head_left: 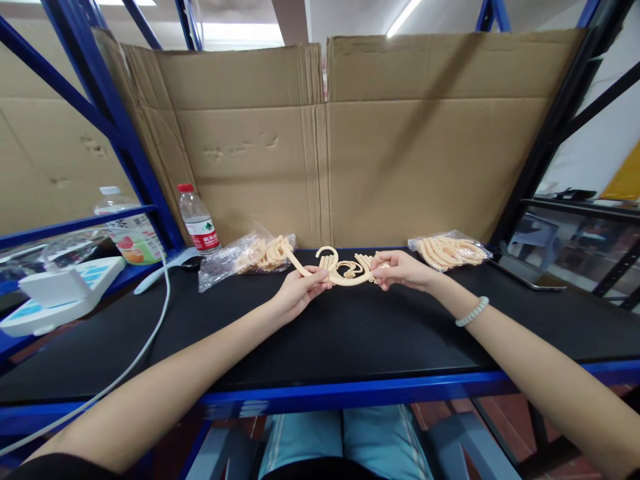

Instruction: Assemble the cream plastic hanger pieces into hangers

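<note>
My left hand point(299, 292) and my right hand point(403, 269) both grip a bundle of cream-coloured curved plastic hooks point(345, 269), held just above the black shelf top point(320, 333). The left fingers pinch the bundle's left end, the right fingers close round its right end. A single hook point(327, 252) curls up from the middle of the bundle. My right wrist wears a pale bead bracelet point(473, 312).
A clear bag of similar hooks point(250, 257) lies to the left, another bag point(450, 251) to the right. A water bottle point(199, 220), a white brush point(163, 270), a white cable point(145, 347) and a white device point(60, 293) are at left. A cardboard wall point(350, 147) stands behind.
</note>
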{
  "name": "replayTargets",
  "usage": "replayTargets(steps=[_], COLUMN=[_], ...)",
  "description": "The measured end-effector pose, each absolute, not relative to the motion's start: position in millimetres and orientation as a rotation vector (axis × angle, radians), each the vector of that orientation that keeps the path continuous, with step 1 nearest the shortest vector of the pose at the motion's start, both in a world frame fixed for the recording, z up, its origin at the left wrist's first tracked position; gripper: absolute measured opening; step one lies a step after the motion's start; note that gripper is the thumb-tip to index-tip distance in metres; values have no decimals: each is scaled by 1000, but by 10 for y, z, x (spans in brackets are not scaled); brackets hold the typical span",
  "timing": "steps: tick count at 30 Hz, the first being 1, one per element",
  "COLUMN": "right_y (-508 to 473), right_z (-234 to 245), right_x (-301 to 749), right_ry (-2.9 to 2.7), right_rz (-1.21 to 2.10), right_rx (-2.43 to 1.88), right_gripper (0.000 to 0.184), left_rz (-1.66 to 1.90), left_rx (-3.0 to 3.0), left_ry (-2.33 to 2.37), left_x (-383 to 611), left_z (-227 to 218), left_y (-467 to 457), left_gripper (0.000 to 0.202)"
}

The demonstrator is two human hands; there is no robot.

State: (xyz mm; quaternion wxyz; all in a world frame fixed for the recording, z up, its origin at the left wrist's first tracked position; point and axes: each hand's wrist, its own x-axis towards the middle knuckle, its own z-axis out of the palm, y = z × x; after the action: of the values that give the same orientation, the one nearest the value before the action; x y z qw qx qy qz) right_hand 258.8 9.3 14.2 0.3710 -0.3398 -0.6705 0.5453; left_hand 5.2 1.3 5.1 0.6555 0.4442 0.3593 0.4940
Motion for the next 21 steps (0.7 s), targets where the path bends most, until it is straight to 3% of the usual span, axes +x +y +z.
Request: replayTargets(steps=[10, 21], right_y=[222, 142], right_z=[227, 346], right_x=[2989, 3071], right_ry=[-2245, -2458], right_rz=[1292, 1279], right_rx=[-1178, -1296], right_gripper=[32, 31], left_rz=[742, 472], left_rx=[1271, 2446], left_ry=[868, 829], left_x=[-322, -292], left_z=[204, 242], left_y=[224, 113], left_gripper=[19, 14])
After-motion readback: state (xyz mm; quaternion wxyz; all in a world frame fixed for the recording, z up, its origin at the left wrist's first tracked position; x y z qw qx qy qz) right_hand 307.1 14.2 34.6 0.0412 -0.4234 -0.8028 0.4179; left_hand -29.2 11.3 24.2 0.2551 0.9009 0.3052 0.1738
